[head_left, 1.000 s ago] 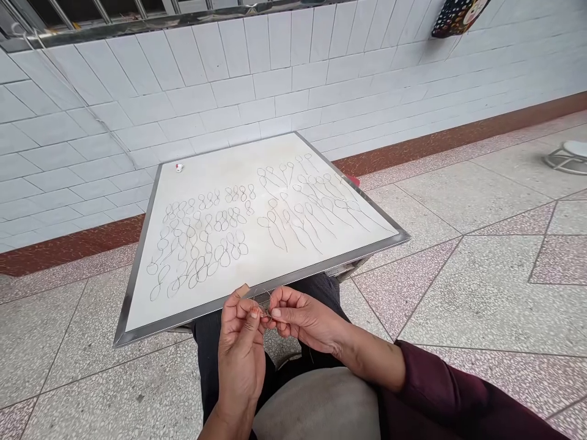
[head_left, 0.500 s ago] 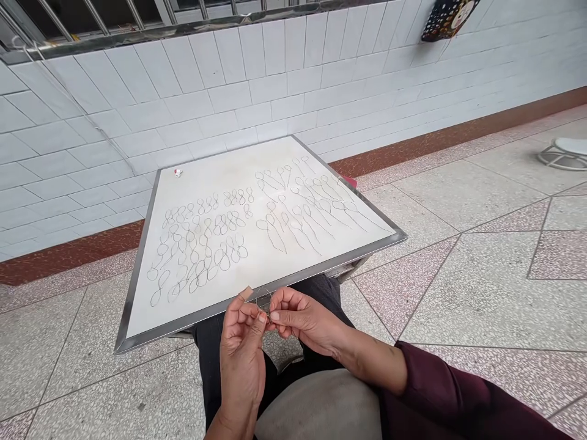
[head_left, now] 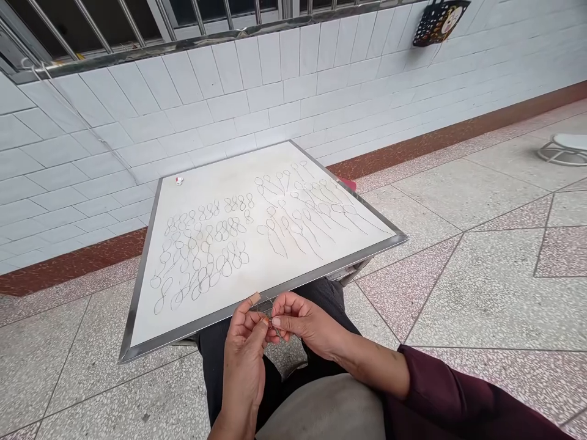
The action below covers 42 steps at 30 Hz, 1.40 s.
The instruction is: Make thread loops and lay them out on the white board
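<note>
Both hands meet just in front of the near edge of a white table (head_left: pixel 220 171) with a grey metal rim. My left hand (head_left: pixel 247 348) pinches a thin wire (head_left: pixel 269 299) between thumb and forefinger; one of its fingertips is wrapped in a tan bandage (head_left: pixel 255 297). Close beside it, my right hand (head_left: pixel 305 321) pinches the same wire, its fingertips nearly touching the left ones. Part of the wire curves up above the fingers, and the rest is hidden. Several figure-eight wire loops (head_left: pixel 224 267) lie in rows on the table's left half. Single-loop wires with long tails (head_left: pixel 300 223) lie to the right.
A small white-and-red object (head_left: pixel 179 181) sits at the table's far left corner. Behind the table rises a white tiled wall (head_left: pixel 206 122) with a barred window. A dark basket (head_left: pixel 440 23) hangs on the wall. A white stool (head_left: pixel 566 148) stands at far right.
The view has tilted up slightly, so the scene sits a little lower. Both hands still pinch the wire, with only slight finger movement.
</note>
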### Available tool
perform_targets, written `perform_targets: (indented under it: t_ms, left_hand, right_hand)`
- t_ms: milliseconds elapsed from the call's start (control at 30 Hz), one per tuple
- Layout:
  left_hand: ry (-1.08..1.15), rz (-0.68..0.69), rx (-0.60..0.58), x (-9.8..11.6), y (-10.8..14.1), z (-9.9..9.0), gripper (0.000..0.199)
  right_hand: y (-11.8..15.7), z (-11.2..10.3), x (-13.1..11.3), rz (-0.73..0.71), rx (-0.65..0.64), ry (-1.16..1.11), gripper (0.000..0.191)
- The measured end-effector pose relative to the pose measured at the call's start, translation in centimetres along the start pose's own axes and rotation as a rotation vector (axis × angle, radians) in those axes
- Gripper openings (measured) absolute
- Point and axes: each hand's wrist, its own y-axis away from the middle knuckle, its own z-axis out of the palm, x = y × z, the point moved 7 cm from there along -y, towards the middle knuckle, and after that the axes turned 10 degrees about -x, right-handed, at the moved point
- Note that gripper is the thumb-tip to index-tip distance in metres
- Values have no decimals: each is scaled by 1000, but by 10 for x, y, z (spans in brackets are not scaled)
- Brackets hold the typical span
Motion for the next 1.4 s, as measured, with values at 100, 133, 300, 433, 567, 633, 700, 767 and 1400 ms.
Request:
perform_targets:
  t_ms: [100,133,300,433,567,633,700,767,1400]
  left_hand:
    - [49,-24,3,-4,-1,-1,49]
    - [68,-28,7,-5,-1,-2,48]
    - [112,-41,28,-7,-1,-2,42]
    - [99,-45,38,-7,-2,-2,45]
    - [87,-33,77,-8,-4,-3,49]
    - [93,-26,101,-9,-5,-3,49]
    - [96,-8,105,-9,-6,-3,49]
    - [86,14,92,-8,-7,-3,46]
    - [-109,-2,-30,-17,-1,-2,36]
  right_hand:
    - [0,0,0,-10,14,-15,34]
    - [-1,0,-1,-21,12,-17,34]
    - [-2,2,-1,-63,-8,-5,32]
    - [-1,-2,3,-40,33,-56,34]
    - [-1,-5,8,-15,92,-121,37]
    - [-2,-5,9,-18,104,-123,37]
    - [-3,-5,10,-34,117,-109,37]
    - [-4,-5,9,-50,128,-97,37]
    - [-7,-10,-20,-128,98,331,35]
